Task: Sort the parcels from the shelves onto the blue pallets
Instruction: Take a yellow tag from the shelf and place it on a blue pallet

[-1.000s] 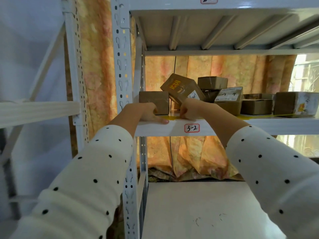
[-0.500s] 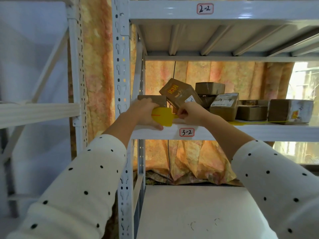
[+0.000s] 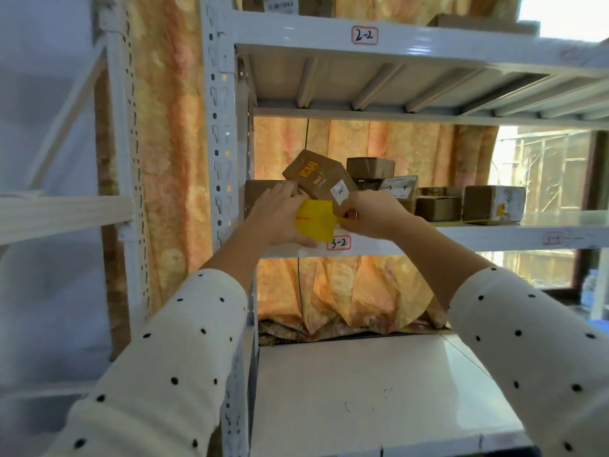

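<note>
Left hand (image 3: pixel 280 216), fingers gently curled, holds a yellow tag (image 3: pixel 314 221) at the near edge of the shelf (image 3: pixel 494 234) marked 3-2. Right hand (image 3: pixel 370 214) pinches the tag's right end. Behind, a brown parcel (image 3: pixel 318 178) sits tilted, long axis running down to the right; other parcels (image 3: pixel 438 206) stand right, open shelf nearer.

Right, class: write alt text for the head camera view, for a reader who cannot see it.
Two hands hold a yellow tag at the front edge of a white shelf labelled 3-2: the left hand behind it, the right hand pinching its right end. Brown cardboard parcels sit behind on the shelf, one parcel tilted.
</note>
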